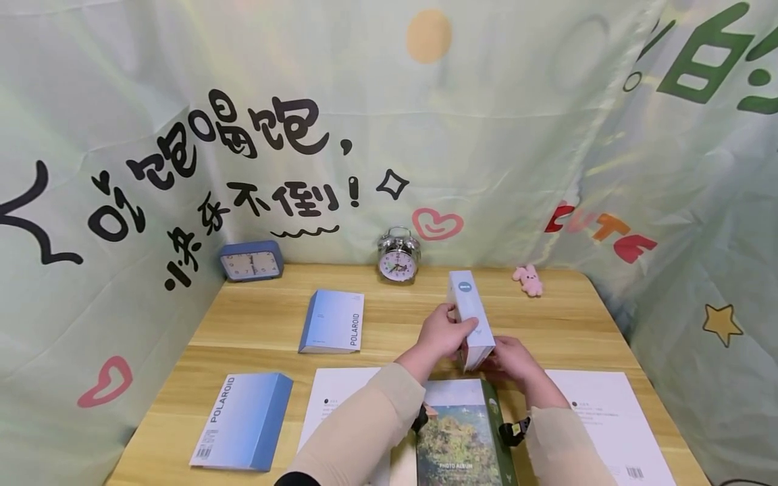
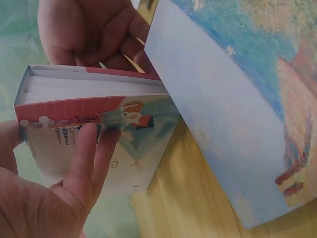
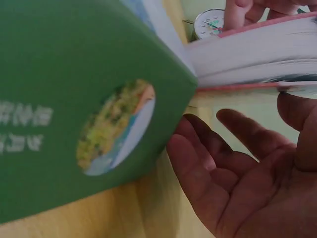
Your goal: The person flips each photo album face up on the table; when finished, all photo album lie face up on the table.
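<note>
My left hand grips a thick book with a pale blue spine, standing upright on the table. Its thumb lies on the spine and its fingers on one cover, which in the left wrist view shows a red band and a cartoon picture. My right hand is at the book's other side, palm turned toward it. In the right wrist view its thumb tip touches the red-edged cover, while the other fingers are loosely bent. A photo album with a painted landscape cover and green spine stands just in front, between my forearms.
Two blue Polaroid boxes lie to the left. White printed covers flank the album. Along the back are a blue clock, a silver alarm clock and a pink plush toy. Fabric curtains enclose the wooden table.
</note>
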A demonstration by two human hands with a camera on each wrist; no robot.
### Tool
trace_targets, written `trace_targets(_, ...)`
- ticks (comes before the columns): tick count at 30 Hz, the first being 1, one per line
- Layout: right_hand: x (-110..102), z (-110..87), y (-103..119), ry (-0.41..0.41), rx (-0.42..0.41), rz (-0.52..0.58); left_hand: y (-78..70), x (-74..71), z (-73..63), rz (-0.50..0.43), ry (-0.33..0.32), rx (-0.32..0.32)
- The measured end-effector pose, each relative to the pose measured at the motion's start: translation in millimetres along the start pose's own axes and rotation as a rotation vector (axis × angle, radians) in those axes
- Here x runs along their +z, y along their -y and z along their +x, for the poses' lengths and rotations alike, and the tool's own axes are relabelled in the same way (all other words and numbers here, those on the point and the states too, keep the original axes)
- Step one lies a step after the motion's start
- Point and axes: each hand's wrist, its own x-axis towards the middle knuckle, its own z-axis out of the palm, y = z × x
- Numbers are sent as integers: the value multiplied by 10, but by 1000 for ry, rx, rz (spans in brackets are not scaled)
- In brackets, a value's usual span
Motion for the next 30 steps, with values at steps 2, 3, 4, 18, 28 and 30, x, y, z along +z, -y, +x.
trace_targets(2,5,17,-17,12,23,24,-5,5,8,-14,1,-2)
trace_targets(3,9,23,-20,15,31,27,-6,9,12,-24,0,-4)
trace_targets(4,13,25,-19,20,36,26,-6,12,15,-34,0,-6)
trace_targets(18,18,44,74,-59,-9,-85,58,74,64,-188,-3,-19)
trace_targets(28,-1,62,63,-110,-20,-131,143,85,103,-306,33,-20)
trace_targets(30,-4,59,56,-126,-26,-154,157,79,113,-319,42,-14)
